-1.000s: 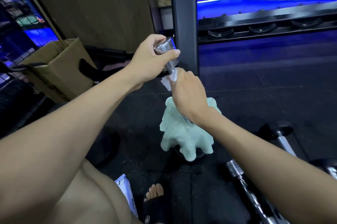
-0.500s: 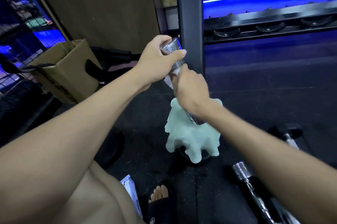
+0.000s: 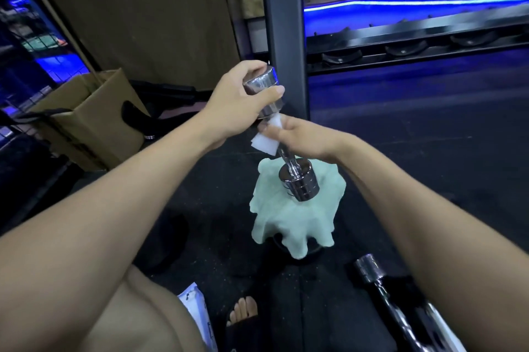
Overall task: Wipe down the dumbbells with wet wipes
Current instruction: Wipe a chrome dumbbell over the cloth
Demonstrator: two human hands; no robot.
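Visibly two dumbbells [image 3: 297, 180] [image 3: 383, 283], one wipe [image 3: 267, 141].

A pale green cloth [image 3: 289, 223] is draped over a dark object on the black rubber floor [image 3: 415, 157]. An open cardboard box [image 3: 86, 122] is seen at the left, beside a brown panel [image 3: 128, 8]. A dark upright post [image 3: 283, 31] is joined to an empty rack shelf [image 3: 415, 42], behind which a blue light strip [image 3: 415, 4] is lit.
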